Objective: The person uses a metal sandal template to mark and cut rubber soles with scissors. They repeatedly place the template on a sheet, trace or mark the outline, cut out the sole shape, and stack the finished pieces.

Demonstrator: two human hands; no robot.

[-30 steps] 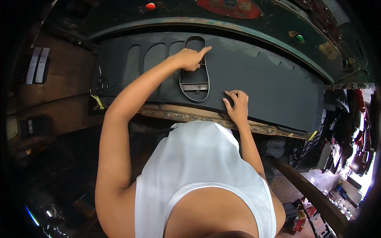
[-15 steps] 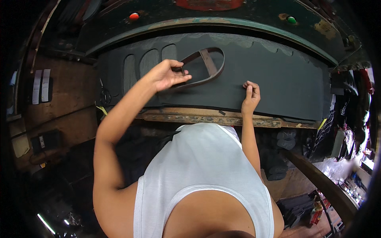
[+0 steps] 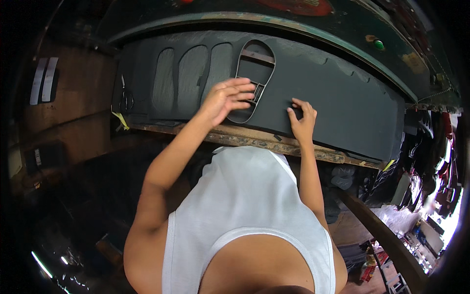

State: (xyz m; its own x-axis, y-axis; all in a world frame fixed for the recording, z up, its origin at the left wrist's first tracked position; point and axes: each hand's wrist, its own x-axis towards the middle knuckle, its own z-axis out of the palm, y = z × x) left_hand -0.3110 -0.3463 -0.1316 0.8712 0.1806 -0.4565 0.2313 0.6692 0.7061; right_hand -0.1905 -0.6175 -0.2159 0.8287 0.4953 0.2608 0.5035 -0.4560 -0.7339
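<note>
A sole-shaped metal cutting die with crossbars lies on a dark grey sheet, beside three outlined sole shapes. My left hand is over the die's lower half, fingers spread and hiding part of it, with nothing gripped; I cannot tell if they touch it. My right hand is to the right of the die on the sheet, fingers loosely bent and apart, holding nothing.
Black-handled scissors lie at the sheet's left end. A wooden edge runs along the near side. A green metal housing with a push button spans the back. A dark beam and clutter sit at the lower right.
Half a second ago my left hand held the die at a slant. Now the die stands lengthwise front to back and my left fingers have opened. My right fingers have spread a little.
</note>
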